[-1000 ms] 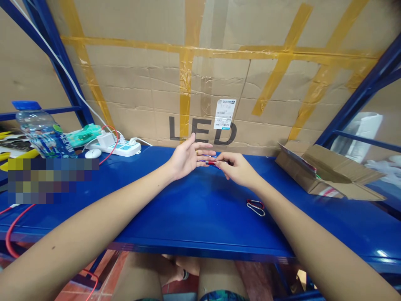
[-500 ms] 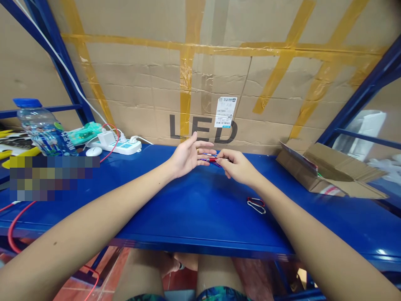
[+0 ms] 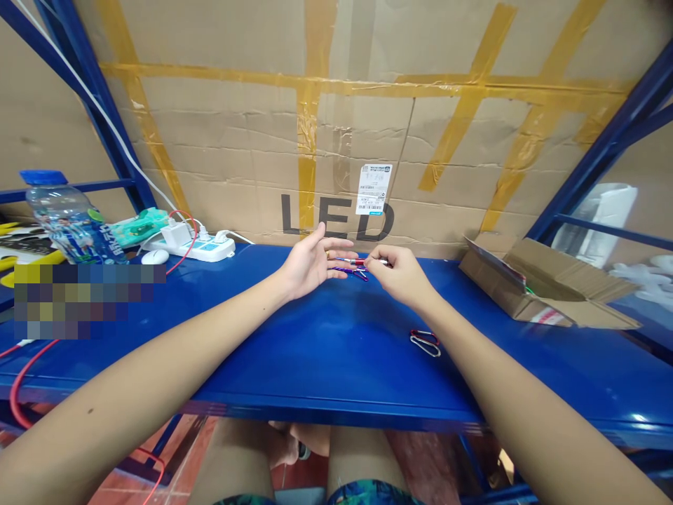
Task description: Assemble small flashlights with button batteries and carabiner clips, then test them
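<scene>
My right hand (image 3: 395, 272) pinches a slim red pen-shaped object (image 3: 360, 261) between thumb and fingers. Its silvery end points left, towards the fingers of my left hand; a dark end shows at the right of the grip. My left hand (image 3: 311, 264) is open, palm turned inward and fingers stretched out, with a ring on one finger. Whether those fingertips touch the red object I cannot tell. Just below it lies a purple carabiner (image 3: 359, 275), partly covered by the left fingers. Nearer my right forearm lie a red carabiner (image 3: 425, 334) and a silver carabiner (image 3: 423, 346), close together.
The blue table (image 3: 326, 351) meets a large cardboard panel (image 3: 236, 154) behind. An open cardboard box (image 3: 505, 291) stands at right. On the left are a power strip (image 3: 210, 249) with plugs and cables, a white mouse (image 3: 155, 257) and a water bottle (image 3: 73, 217).
The view has shifted slightly. The red object has tilted a little in my right hand, and more of the purple carabiner shows beneath it. My left hand stays open.
</scene>
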`<state>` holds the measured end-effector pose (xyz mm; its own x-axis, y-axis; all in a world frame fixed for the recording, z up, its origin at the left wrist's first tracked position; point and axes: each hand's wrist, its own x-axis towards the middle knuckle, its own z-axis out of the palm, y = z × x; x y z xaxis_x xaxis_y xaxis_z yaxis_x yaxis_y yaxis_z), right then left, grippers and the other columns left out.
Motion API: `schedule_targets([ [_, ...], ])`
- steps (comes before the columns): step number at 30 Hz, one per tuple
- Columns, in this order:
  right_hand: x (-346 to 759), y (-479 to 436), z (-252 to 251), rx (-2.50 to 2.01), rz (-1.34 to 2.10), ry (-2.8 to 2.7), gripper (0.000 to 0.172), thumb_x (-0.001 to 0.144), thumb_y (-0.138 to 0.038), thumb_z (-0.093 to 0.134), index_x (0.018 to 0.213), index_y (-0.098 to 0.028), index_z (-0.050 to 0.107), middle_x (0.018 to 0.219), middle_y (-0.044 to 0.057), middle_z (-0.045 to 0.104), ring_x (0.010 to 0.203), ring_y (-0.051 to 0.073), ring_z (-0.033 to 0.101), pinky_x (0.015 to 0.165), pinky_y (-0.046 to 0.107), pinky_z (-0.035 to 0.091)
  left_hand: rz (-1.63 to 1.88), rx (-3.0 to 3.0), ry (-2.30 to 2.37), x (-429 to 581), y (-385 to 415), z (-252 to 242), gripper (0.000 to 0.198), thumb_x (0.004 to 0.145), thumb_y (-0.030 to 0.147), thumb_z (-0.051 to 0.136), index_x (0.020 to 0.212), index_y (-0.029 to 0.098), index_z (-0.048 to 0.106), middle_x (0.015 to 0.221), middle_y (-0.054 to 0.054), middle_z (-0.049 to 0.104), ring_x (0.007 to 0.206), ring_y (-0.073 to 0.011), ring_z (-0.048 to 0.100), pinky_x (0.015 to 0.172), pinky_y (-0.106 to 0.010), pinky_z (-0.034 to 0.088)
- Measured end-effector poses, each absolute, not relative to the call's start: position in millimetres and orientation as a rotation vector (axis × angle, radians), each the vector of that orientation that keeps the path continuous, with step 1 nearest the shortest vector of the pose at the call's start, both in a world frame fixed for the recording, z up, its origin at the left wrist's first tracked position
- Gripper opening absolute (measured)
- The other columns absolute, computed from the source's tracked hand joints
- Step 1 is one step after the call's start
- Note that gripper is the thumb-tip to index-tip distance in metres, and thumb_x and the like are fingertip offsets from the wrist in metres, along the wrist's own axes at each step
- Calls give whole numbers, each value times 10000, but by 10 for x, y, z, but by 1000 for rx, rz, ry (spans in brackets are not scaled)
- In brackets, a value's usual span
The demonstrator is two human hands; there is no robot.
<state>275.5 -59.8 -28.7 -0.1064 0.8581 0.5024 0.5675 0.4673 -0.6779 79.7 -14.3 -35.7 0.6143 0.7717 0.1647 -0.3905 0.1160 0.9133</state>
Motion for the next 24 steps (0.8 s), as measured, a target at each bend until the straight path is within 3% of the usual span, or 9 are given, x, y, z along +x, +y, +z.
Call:
schedule_targets([
  [24, 2721, -624, -339, -1179, 483, -1903, 170, 783, -314, 546, 682, -180, 572, 569, -40, 468, 558, 120, 394, 558, 279, 315, 853, 1184, 400, 828, -179, -362, 615, 903, 652, 435, 1095, 107, 645, 1100, -192, 687, 959, -269, 644, 783, -366, 495],
])
